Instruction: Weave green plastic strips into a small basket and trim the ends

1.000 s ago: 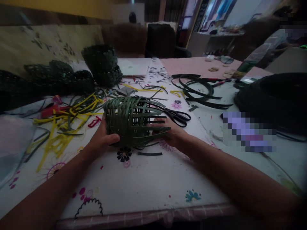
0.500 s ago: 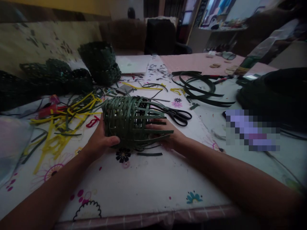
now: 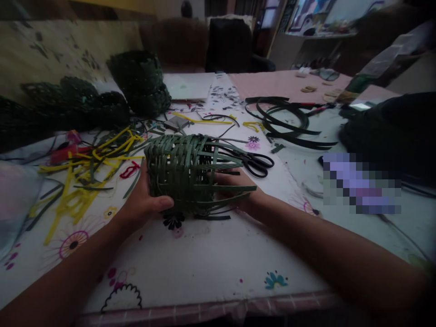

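A dark green woven basket (image 3: 180,175) lies on its side on the flowered tablecloth (image 3: 204,263), its loose strip ends pointing right. My left hand (image 3: 146,197) grips its closed left end, thumb along the near side. My right hand (image 3: 243,190) reaches among the strips into the open right end; its fingers are mostly hidden inside the weave. Black-handled scissors (image 3: 257,163) lie just behind my right hand, their blades partly covered by strips.
Yellow strips (image 3: 73,195) and a red clip-like piece (image 3: 129,170) lie to the left. Finished-looking green baskets (image 3: 139,86) stand at the back left. Coiled green strips (image 3: 289,120) lie back right, near a dark bundle (image 3: 395,131) and a pixelated purple object (image 3: 357,184).
My right hand has gone slightly deeper into the basket, and the strip ends reach further right over it. My left hand still holds the left end. The view has shifted slightly.
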`<state>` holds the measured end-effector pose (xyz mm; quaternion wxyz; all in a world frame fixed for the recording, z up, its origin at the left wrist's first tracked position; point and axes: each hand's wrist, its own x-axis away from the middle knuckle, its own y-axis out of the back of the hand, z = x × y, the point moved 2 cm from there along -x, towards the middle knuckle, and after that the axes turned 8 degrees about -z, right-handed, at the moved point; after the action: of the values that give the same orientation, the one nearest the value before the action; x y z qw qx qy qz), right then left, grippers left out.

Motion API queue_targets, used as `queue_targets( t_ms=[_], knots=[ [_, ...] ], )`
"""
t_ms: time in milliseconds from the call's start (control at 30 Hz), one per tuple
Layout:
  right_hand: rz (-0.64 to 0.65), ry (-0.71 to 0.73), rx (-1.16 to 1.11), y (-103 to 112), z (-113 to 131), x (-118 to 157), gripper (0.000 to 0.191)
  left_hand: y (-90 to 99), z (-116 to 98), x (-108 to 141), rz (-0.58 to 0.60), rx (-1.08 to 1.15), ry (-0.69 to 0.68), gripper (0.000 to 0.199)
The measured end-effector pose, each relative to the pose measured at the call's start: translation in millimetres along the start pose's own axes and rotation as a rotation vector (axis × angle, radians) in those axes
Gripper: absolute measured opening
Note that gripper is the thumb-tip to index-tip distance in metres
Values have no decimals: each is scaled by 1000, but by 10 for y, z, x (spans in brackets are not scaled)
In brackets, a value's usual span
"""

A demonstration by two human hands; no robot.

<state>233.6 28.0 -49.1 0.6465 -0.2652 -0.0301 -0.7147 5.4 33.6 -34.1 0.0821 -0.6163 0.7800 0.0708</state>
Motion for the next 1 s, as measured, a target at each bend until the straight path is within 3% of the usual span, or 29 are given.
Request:
queue_targets(
  t_ms=[167, 267, 467, 767, 1000],
  knots=[
    [66, 21, -88, -8, 23, -3, 25, 34, 7, -10, -55, -26, 8, 102],
    [88, -49, -105, 30, 44, -57, 28, 77, 16, -26, -78, -40, 26, 102],
    [164, -152, -104, 62, 108, -94, 18, 133, -36, -53, -99, -44, 20, 100],
    [196, -68, -101, 43, 92, -128, 22, 189, -32, -79, -139, -13, 62, 105],
    [214, -113, -120, 20, 98, -84, 28, 241, -26, -78, -94, -35, 21, 95]
  ],
)
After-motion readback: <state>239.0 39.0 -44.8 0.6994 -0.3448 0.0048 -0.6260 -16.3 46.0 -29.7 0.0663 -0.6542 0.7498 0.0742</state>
